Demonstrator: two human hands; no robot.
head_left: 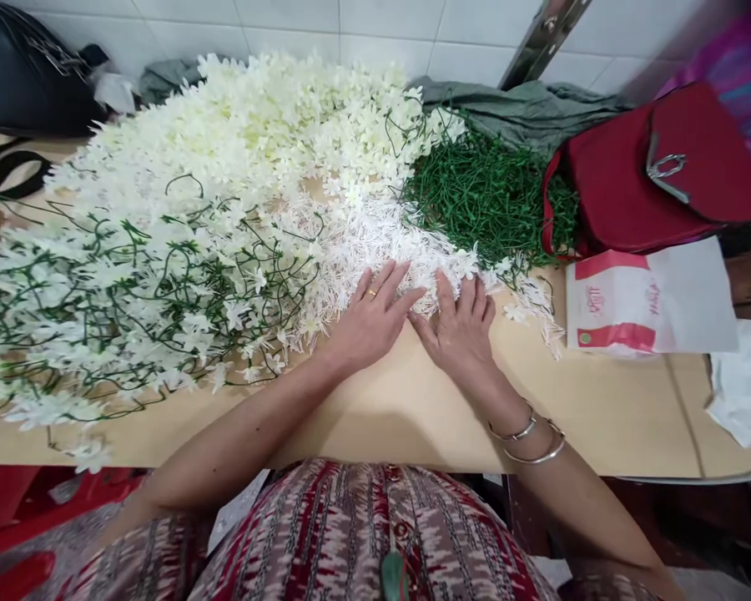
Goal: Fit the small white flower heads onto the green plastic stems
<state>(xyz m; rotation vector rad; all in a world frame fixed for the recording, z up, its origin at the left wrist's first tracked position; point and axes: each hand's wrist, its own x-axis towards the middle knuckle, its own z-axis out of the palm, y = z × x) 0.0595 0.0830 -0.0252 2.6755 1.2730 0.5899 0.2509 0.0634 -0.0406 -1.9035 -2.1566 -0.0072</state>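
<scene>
My left hand [374, 324] lies palm down at the near edge of a heap of thin white plastic flower stamens [375, 242], its fingers spread over them. Beside it my right hand [460, 330] also rests on the near edge of this heap, fingers stretched forward and slightly apart. The two thumbs almost meet. Behind and to the left spreads a big pile of cream artificial flower heads [275, 125]. Nearer on the left lie white flowers on green stems [163, 292]. A tangle of green plastic stems [481, 192] sits just beyond my right hand.
On the right stand a red bag [638, 167] and a white and red paper packet [651, 300], with a crumpled white tissue [742, 384] nearby. A black bag [31, 75] is at the far left. Grey-green cloth [526, 108] lies along the tiled wall [388, 33].
</scene>
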